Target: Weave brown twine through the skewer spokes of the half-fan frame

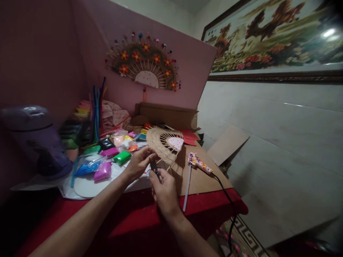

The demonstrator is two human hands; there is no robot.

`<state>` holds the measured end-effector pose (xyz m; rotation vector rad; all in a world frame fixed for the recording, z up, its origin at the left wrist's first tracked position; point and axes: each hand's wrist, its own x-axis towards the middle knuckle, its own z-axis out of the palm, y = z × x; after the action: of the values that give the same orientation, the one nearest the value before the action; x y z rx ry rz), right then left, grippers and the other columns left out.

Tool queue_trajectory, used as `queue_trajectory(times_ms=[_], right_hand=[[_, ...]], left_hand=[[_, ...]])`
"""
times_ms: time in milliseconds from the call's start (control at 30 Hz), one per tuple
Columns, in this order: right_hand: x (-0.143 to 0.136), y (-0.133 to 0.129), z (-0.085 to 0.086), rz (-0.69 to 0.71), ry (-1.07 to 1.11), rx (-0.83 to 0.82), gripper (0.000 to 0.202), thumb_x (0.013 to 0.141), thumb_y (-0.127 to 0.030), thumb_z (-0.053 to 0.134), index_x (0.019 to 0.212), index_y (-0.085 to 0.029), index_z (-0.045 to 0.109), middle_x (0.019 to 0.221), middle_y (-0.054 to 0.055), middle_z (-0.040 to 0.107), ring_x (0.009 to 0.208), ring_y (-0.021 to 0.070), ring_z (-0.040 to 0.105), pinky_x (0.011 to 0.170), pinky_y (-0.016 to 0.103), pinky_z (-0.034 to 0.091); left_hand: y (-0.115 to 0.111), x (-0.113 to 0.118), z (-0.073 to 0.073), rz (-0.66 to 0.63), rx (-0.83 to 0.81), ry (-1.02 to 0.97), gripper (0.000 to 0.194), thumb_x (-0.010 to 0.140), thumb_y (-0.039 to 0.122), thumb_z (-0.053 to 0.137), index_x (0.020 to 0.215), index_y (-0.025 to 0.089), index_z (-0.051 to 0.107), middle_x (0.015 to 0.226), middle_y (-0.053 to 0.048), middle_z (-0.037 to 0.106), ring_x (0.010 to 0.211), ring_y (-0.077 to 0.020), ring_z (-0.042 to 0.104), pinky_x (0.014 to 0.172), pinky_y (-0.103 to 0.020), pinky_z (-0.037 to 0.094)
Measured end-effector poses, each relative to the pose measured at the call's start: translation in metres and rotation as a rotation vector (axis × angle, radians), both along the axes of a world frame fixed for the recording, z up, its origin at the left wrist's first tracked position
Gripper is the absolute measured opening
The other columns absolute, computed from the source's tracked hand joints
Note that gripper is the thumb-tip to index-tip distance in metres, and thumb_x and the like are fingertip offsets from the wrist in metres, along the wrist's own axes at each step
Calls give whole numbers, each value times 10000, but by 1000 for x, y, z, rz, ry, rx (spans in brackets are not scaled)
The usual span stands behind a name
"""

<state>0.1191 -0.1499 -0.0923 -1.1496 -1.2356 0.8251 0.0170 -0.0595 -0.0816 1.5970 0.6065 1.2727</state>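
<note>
My right hand (164,187) is closed around a narrow black tool (154,167) that points up and away from me; its exact kind is not clear. At its upper end the fingers of my left hand (139,162) are pinched together, and what they hold is too small to make out. Just beyond both hands lies a half-round fan (158,144) of thin sticks wrapped in tan twine, with a white, pink-dotted centre piece (176,143). Some of its stick ends reach close to my fingers.
A patterned glue gun (199,163) with a clear glue stick and black cord lies right on cardboard (184,178). Bright clay packets (103,171) cover the left. A purple canister (40,142) stands far left. A finished flowered fan (146,64) hangs behind.
</note>
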Motion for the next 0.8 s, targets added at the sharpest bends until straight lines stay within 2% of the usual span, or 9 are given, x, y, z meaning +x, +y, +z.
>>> queue_trajectory(times_ms=[133,233,367,433,500,567,633,733,800], right_hand=[[23,-20,0,8,-531,-74,262,770,-405,581,915,-191,626,674,29,653,593,168,583,549,262,392],[34,-20,5,9,-935,-117,217,761,-328,604,932,-197,628,758,79,683,698,235,626,618,315,401],[40,-13,8,46,-1079,-1,222,769,-232,579,977,-176,633,948,127,660,893,268,602,750,362,417],[45,-10,7,15,-969,78,174,798,-250,539,912,-181,651,977,124,639,956,261,569,799,369,412],[52,-7,7,-52,-707,45,250,850,-333,459,791,-176,645,880,106,636,857,228,584,730,343,438],[58,-1,10,-59,-299,-94,364,866,-443,401,767,-167,617,743,69,621,659,177,582,565,288,440],[61,10,14,39,161,-244,360,834,-486,446,875,-165,604,715,42,627,566,143,566,456,237,408],[60,30,20,183,611,-393,257,779,-353,576,943,-157,602,750,35,661,549,108,573,424,188,404],[58,42,21,165,756,-390,182,738,-193,605,912,-138,612,726,21,672,523,84,566,417,162,401]], left_hand=[[-2,-1,4,-20,-17,33,217,764,349,617,780,141,557,723,-34,664,701,-156,648,612,-282,548],[-2,-1,7,-22,-21,37,224,754,353,627,771,139,565,719,-32,660,696,-155,646,603,-281,552],[-2,-3,9,-37,-25,40,222,749,351,630,765,139,567,713,-31,659,697,-155,643,594,-275,552],[-3,-3,10,-42,-33,28,218,750,346,629,770,138,565,720,-32,659,698,-153,642,596,-281,555],[-3,-3,10,-41,-42,15,214,755,342,625,776,139,561,726,-32,659,707,-154,643,604,-291,559],[-3,-3,10,-40,-42,17,210,758,338,622,776,138,561,726,-35,660,714,-158,646,599,-290,560],[-3,-2,10,-43,-34,23,206,754,334,627,777,138,566,726,-40,663,716,-163,649,589,-287,558],[-2,-4,8,-53,-30,16,202,726,325,654,775,143,581,722,-41,674,704,-168,654,572,-277,551],[-2,-8,8,-47,-44,20,200,701,319,675,762,147,592,709,-42,686,681,-170,660,541,-251,531]])
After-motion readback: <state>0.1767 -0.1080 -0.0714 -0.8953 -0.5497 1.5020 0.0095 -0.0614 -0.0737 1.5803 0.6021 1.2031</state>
